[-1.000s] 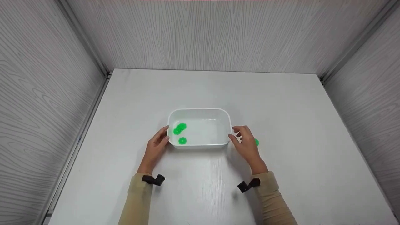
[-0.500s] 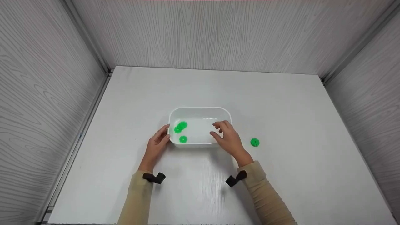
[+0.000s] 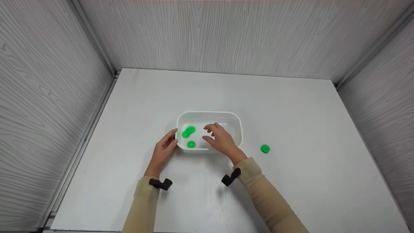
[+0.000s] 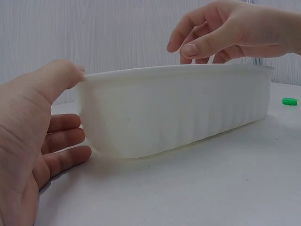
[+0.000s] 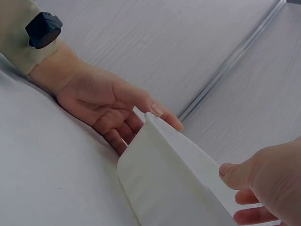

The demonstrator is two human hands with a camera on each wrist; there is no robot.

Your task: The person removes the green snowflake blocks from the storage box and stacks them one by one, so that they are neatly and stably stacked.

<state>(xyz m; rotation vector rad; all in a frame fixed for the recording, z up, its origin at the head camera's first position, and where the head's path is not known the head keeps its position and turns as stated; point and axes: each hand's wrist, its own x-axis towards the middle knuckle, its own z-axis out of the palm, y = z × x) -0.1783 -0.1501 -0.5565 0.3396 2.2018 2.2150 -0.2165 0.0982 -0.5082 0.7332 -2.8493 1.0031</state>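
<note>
A white rectangular container (image 3: 208,112) stands on the table with several green flower-shaped pieces (image 3: 191,144) in its left part; two or more of them overlap. My left hand (image 3: 162,152) grips the container's left end; in the left wrist view that hand (image 4: 23,127) has its thumb at the rim and fingers beside the wall. Over the container's middle is my right hand (image 3: 223,142), thumb and fingers apart with nothing visible between them. The right wrist view shows this right hand (image 5: 277,176) beside the rim of the container (image 5: 155,174).
Right of the container, a green piece (image 3: 265,149) lies on the white table (image 3: 291,110). Grey wood-grain panels (image 3: 226,38) rise behind the table and at both sides. Each wrist carries a small black device (image 3: 160,184).
My right hand has left the container's right end and moved left over its inside. The green piece outside, partly hidden before, has come into full view. My left hand keeps its hold.
</note>
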